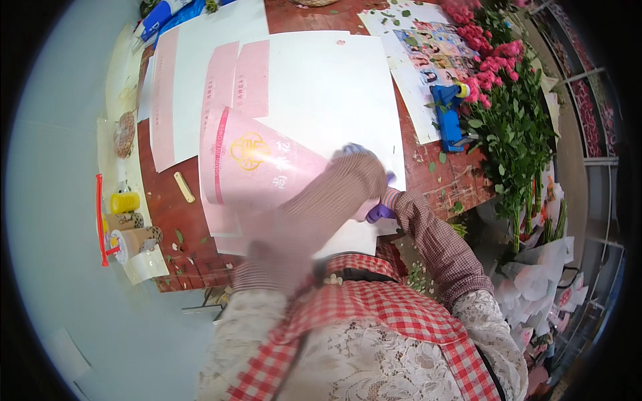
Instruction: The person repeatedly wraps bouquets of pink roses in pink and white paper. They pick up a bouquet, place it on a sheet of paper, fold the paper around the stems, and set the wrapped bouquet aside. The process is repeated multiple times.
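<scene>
A pink flower-wrapping sheet (296, 150), printed with a gold emblem and writing, lies rolled into a cone shape with its narrow end to the right. My left arm reaches across it, blurred, and my left hand (356, 149) in a bluish glove is at the cone's narrow end, mostly hidden behind the sleeve. Close beside it is my right hand (382, 210) in a purple glove, at the lower right edge of the pink paper; its fingers are partly hidden. Beneath lie large white sheets (321, 75) with pink printed borders.
Right of the papers stands a blue tape dispenser (449, 118), beside pink roses (489, 75) with long leafy stems. A cream-handled knife or cutter (184, 187) rests on the red table (175, 220). Lidded drink cups (135, 243) and a yellow roll (125, 202) are at the left edge.
</scene>
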Demonstrator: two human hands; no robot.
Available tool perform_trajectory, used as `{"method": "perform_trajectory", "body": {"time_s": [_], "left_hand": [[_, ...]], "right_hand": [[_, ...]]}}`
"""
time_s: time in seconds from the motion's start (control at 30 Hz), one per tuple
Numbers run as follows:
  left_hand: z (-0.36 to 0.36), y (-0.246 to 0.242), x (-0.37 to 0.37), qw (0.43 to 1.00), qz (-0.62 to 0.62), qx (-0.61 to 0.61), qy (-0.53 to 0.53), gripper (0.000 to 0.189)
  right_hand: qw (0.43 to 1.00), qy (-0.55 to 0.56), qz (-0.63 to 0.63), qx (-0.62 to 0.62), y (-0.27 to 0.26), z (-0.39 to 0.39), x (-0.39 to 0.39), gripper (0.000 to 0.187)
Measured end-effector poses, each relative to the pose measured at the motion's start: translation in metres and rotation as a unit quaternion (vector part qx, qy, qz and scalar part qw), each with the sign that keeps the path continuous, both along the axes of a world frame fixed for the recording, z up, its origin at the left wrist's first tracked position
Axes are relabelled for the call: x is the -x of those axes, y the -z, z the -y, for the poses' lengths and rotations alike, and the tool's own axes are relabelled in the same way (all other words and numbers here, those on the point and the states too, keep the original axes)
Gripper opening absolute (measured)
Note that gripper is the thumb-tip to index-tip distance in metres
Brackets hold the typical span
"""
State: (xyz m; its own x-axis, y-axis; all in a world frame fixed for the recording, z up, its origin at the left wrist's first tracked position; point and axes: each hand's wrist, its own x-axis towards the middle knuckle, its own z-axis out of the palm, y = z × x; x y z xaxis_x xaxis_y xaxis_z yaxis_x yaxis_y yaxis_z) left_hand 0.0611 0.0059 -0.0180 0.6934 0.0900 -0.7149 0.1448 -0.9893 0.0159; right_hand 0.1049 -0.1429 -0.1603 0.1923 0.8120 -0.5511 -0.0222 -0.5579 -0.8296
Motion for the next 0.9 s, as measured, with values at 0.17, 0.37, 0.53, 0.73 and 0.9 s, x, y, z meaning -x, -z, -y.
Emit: {"method": "perform_trajectory", "body": {"time_s": [0.17,0.37,0.53,0.73,0.9], "left_hand": [[-0.005,0.009,0.066,0.977,0.120,0.053,0.166,0.082],[-0.032,0.033,0.028,0.971,0.089,0.165,0.146,0.067],[-0.099,-0.005,0.081,0.868,0.395,0.182,-0.242,0.100],[-0.181,0.060,0.217,0.705,0.391,0.195,-0.559,0.102],[-0.113,0.092,0.252,0.669,0.301,0.278,-0.620,0.072]], "right_hand": [[0.969,0.003,0.236,-0.078,-0.020,0.008,0.021,0.086],[0.844,-0.020,0.522,0.119,-0.061,0.008,0.045,0.090],[0.865,-0.008,0.455,0.214,-0.053,-0.003,0.026,0.073],[0.888,0.444,-0.115,0.027,-0.025,0.048,0.003,0.046],[0.966,0.059,0.253,0.012,0.019,0.100,-0.016,0.025]]}}
